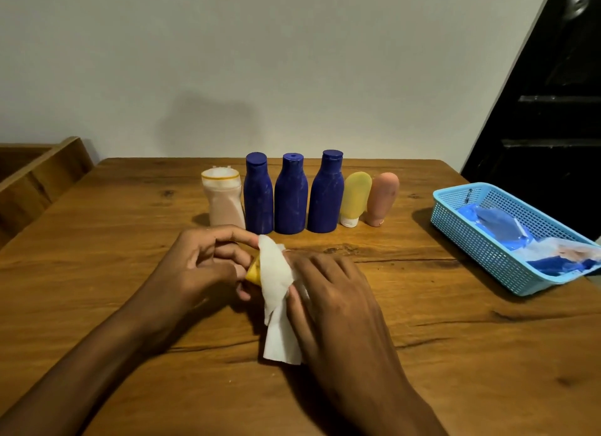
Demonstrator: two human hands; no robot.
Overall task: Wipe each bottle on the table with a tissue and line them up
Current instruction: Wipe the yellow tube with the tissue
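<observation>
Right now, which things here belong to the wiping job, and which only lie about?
Job: tissue; yellow bottle in left hand; right hand; lined-up row: white bottle, three blue bottles, yellow tube, pink tube.
Idle: blue basket; wooden crate.

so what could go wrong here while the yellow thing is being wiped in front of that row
Both hands work close in front of the row: the left hand holds the small yellow item near the leftmost dark blue plastic bottle, so a stray knuckle could topple it. The yellow tube and pink tube stand on narrow caps and may tip. The right hand holds the white tissue, whose loose tail could drag.
</observation>
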